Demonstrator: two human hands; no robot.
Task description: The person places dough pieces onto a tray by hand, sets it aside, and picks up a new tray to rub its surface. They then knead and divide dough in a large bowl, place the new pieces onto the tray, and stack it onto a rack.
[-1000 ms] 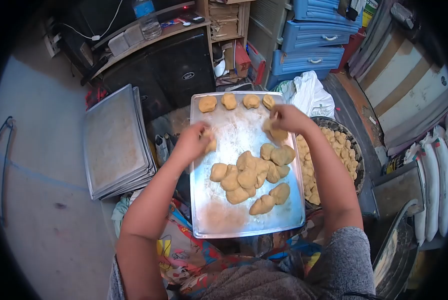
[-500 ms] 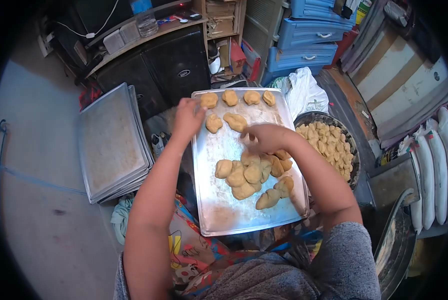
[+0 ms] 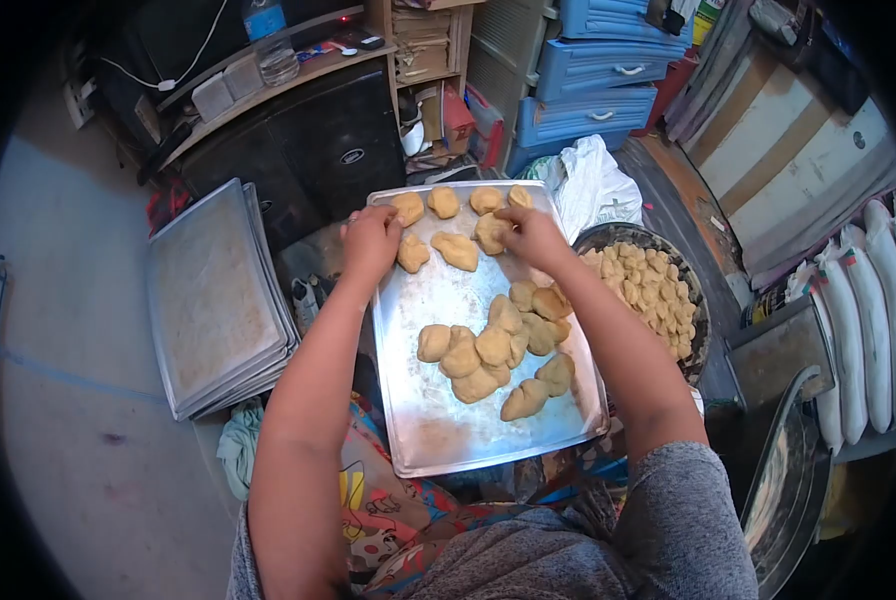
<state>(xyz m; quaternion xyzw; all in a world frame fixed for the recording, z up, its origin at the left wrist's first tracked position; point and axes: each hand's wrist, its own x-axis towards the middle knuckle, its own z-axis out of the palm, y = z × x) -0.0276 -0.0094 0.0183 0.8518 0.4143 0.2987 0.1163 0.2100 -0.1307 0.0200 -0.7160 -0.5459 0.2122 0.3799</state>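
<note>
A metal baking tray (image 3: 418, 420) lies in front of me with lumps of tan dough on it. My left hand (image 3: 371, 243) is closed around the tray's upper left edge, close to a corner dough lump (image 3: 408, 208). Between the fingertips of my right hand (image 3: 534, 240) is a dough piece (image 3: 489, 235), low at the right of the second row. To its left in that row lie two lumps, one of them a longer dough piece (image 3: 455, 251). Several lumps form the far row. A clustered dough pile (image 3: 478, 360) occupies the tray's middle and right.
At the right stands a round dark pan (image 3: 703, 345) heaped with small dough pieces. A stack of baking trays (image 3: 213, 300) leans at the left. Beyond the tray are a white plastic bag (image 3: 598, 185), blue drawers (image 3: 588, 115) and a black cabinet (image 3: 343, 125).
My right hand has moved from above the pile up to the second row, where a dough piece now shows at its fingertips. My left hand stays at the tray's edge.
</note>
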